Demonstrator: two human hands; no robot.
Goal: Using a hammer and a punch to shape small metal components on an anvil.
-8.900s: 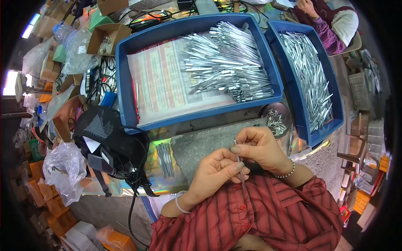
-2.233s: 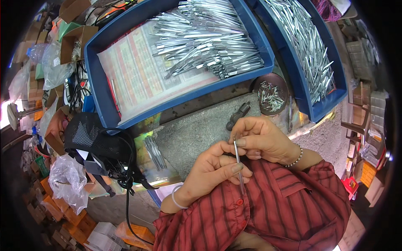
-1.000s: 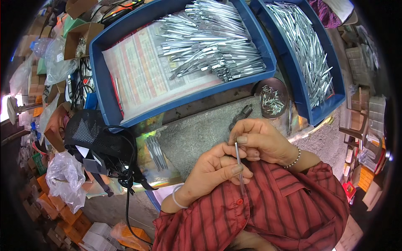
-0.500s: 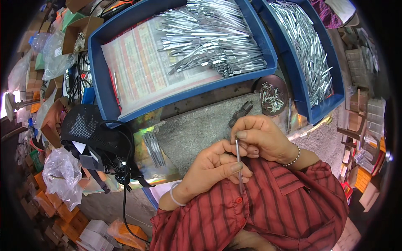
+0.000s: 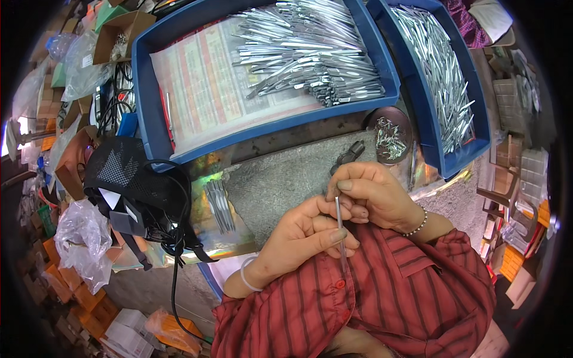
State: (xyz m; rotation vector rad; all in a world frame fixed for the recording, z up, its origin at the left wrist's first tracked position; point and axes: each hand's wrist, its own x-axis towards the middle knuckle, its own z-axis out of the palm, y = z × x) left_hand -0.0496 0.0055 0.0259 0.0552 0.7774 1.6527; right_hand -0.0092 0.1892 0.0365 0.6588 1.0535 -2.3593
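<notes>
My left hand (image 5: 307, 235) holds a slim silver metal rod (image 5: 338, 210) upright between thumb and fingers, in front of my red striped shirt. Its lower end hangs below the left thumb. At the upper end, my right hand (image 5: 376, 192) has thumb and forefinger pinched together. Whether they grip the rod's tip or a small piece on it is too fine to make out. Just beyond the right hand lies a black tool (image 5: 348, 156), partly hidden by it. A round dish (image 5: 403, 122) with several small metal pins stands past that.
A large blue tray (image 5: 268, 126) holds paper and a heap of slim metal pieces (image 5: 334, 65). At the right stands a second blue tray (image 5: 439, 156) full of similar rods. Several flat metal pieces (image 5: 219, 207) lie left of the grey work slab (image 5: 268, 173), beside a black mesh bag (image 5: 134, 179).
Both hands keep nearly the same hold on the rod. The view has shifted slightly, so the trays and bag sit a little differently in the picture.
</notes>
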